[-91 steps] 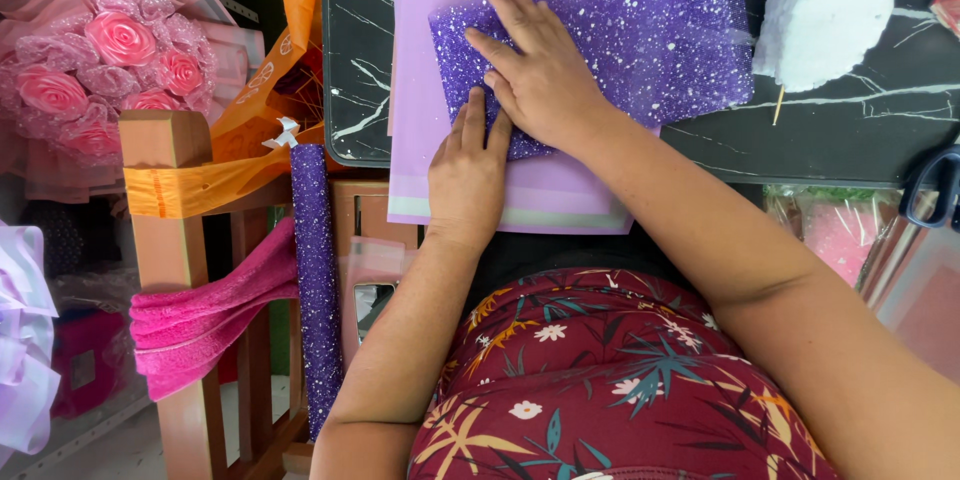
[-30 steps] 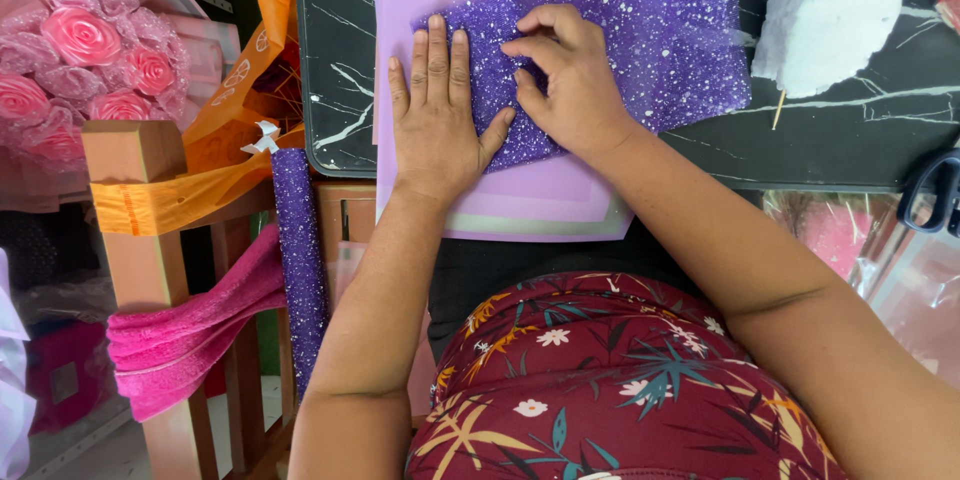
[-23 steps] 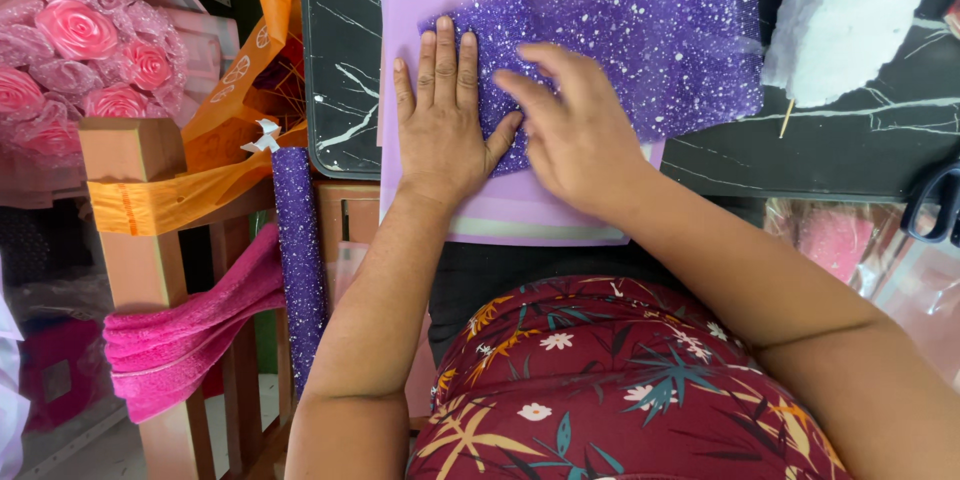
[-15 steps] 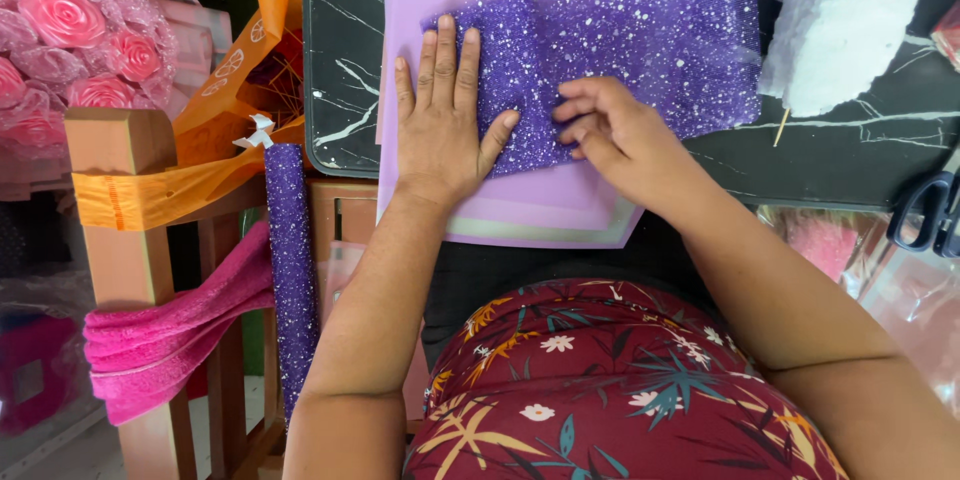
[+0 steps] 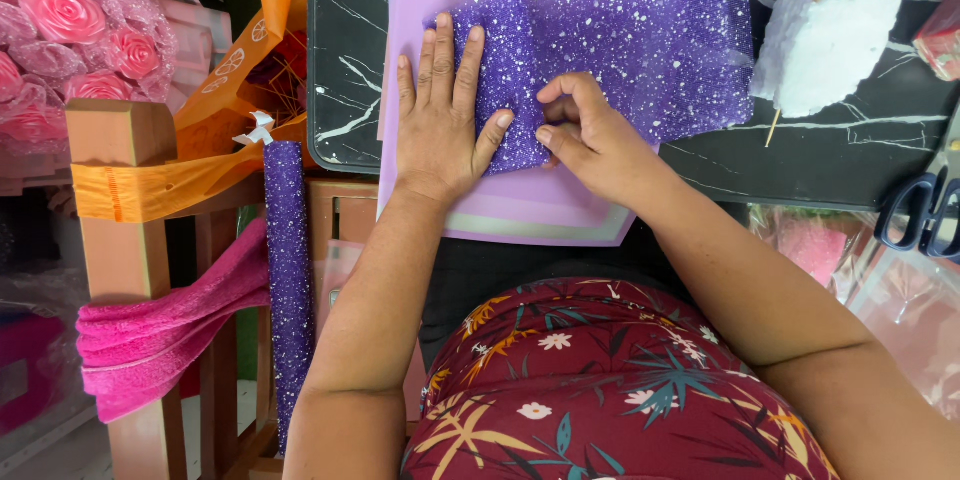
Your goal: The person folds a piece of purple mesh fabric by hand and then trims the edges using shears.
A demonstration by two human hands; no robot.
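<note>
A sheet of purple glitter mesh [image 5: 640, 50] lies on a stack of lilac paper sheets [image 5: 540, 210] on a black marble-look table [image 5: 345, 60]. My left hand [image 5: 440, 120] lies flat, fingers spread, pressing the folded left part of the mesh down. My right hand [image 5: 585, 135] sits just right of it, fingers curled, pinching the mesh's near edge beside the left thumb.
A white foam block [image 5: 830, 40] stuck with wooden skewers lies at the table's right. Black-handled scissors [image 5: 920, 205] lie at the far right. A purple glitter roll [image 5: 288, 270], a pink cloth [image 5: 160, 330], orange ribbon [image 5: 190, 180] and a pink rose bouquet [image 5: 70, 40] are to the left.
My left hand slid up from the paper's near edge and flattened on the mesh. My right hand drew back from the mesh's middle to its near edge and curled shut on it.
</note>
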